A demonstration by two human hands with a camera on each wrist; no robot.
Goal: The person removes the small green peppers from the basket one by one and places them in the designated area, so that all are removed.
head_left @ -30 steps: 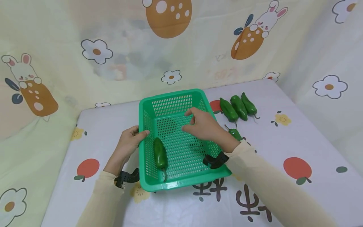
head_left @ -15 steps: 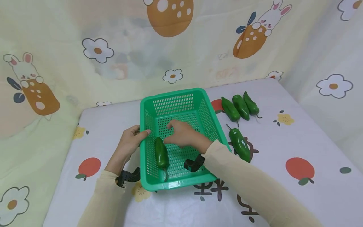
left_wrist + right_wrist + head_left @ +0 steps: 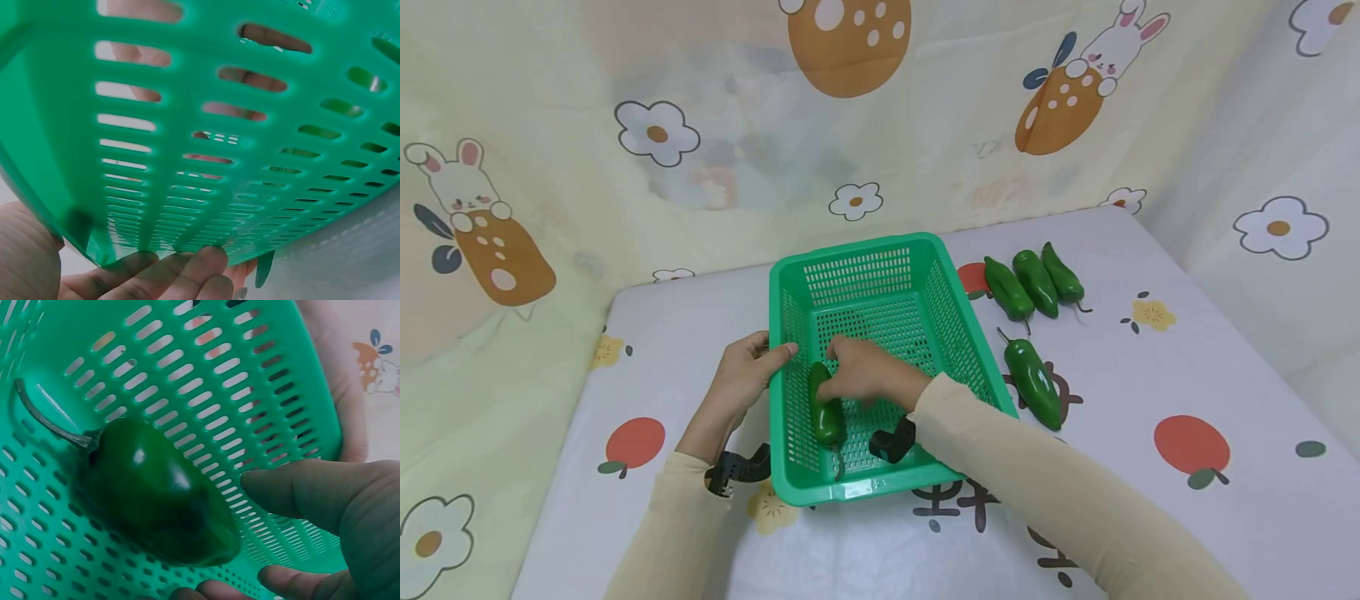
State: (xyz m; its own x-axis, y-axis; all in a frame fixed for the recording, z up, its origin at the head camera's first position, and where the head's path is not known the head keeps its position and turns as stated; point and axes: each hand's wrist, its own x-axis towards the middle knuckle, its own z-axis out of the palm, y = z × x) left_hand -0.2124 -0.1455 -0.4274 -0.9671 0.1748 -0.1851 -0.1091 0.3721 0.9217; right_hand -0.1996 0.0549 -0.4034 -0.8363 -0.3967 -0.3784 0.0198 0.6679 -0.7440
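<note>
A green plastic basket with slotted walls stands in the middle of the table. My left hand grips its left rim, thumb over the top; the left wrist view has the fingers against the outer wall. Inside, along the left wall, lies a green pepper, its stem toward me. My right hand reaches into the basket over the pepper's far end. In the right wrist view the thumb and fingers are spread on either side of the pepper's tip, with a gap showing.
Three green peppers lie side by side at the back right of the table. Another pepper is just right of the basket. A printed cloth hangs behind the table.
My right hand has moved left and down from the basket's right side to the pepper inside, uncovering the pepper on the right. The left hand has kept its grip on the rim.
</note>
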